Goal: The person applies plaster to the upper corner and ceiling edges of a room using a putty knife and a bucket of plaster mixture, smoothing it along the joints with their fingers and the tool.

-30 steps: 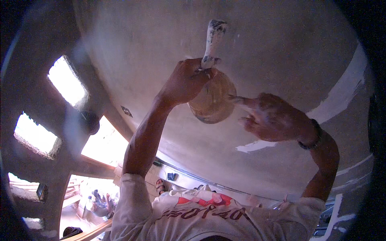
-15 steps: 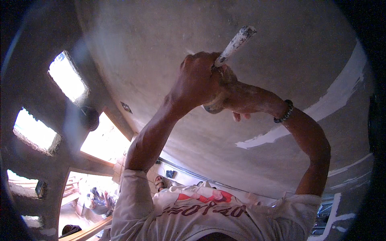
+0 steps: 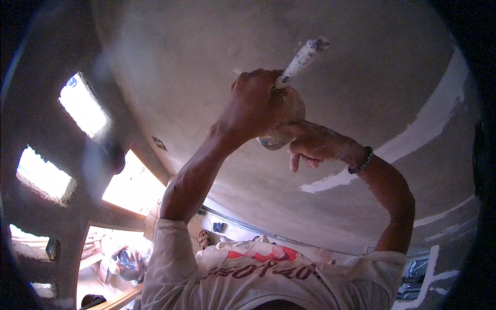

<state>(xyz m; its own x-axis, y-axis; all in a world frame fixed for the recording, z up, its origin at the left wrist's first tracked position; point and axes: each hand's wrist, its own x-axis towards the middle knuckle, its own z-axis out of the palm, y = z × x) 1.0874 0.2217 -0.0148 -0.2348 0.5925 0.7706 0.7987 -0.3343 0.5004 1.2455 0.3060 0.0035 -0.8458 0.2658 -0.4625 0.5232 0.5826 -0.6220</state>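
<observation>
High in front of me, my left hand is closed around a round handle smeared with white and dark stains, whose end sticks up and right out of the fist. Beneath that fist shows a rounded, greyish-brown piece. Whether it belongs to the handle I cannot tell. Against its right side is my right hand, its fingers loosely bent and apart, two of them pointing down. A dark beaded bracelet circles the right wrist. Both arms are raised before a smooth grey plastered wall.
White filler streaks cross the plastered surface on the right. At left, bright openings pierce a dark wall, with a wood-framed opening below. Another person is beyond at lower left. A small recessed box sits in the wall.
My right hand has moved slightly down and away from my left fist, baring more of the rounded piece. The left hand keeps its hold on the handle.
</observation>
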